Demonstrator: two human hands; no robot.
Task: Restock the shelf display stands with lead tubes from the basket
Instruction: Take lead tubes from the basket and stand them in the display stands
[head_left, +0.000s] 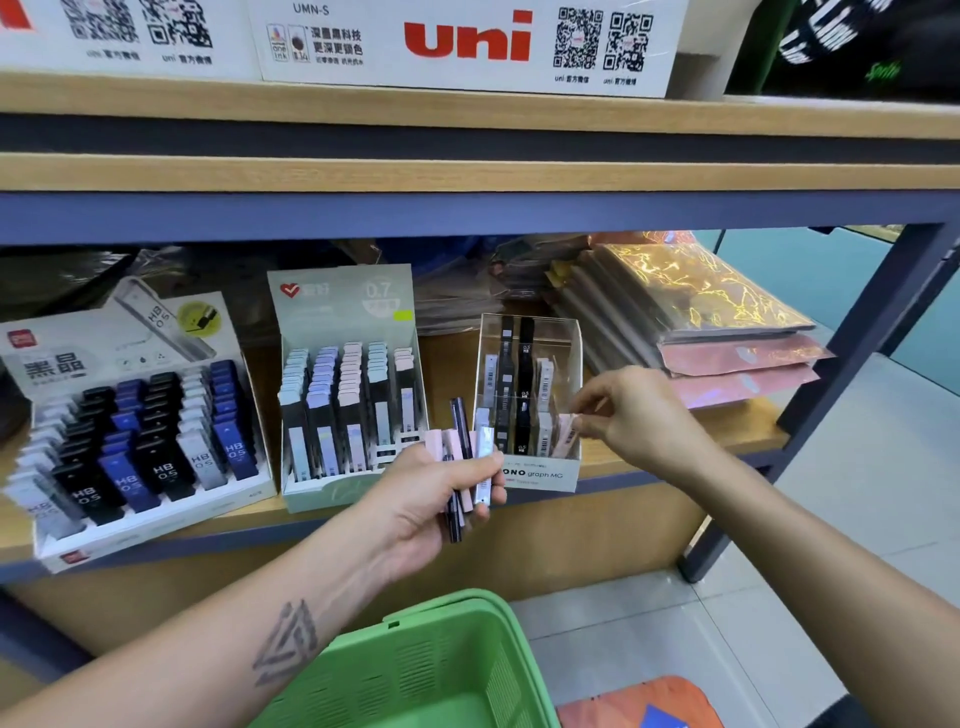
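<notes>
My left hand (434, 499) grips a fan of several lead tubes (461, 462), pink, black and silver, in front of the shelf edge. My right hand (631, 415) pinches a pink lead tube (566, 435) at the right end of the clear Mono graph stand (540, 475), which holds black, white and pink tubes. Left of it stands a pale green 0.7 stand (343, 306) full of pastel-capped tubes. Further left a white stand (130, 535) holds black, blue and grey HB 0.5 tubes. The green basket (441, 670) hangs below my left forearm.
A stack of shiny orange and pink packets (727, 332) lies on the shelf right of the clear stand. White uni boxes (467, 47) sit on the shelf above. A dark blue shelf post (810, 405) rises at the right, over a tiled floor.
</notes>
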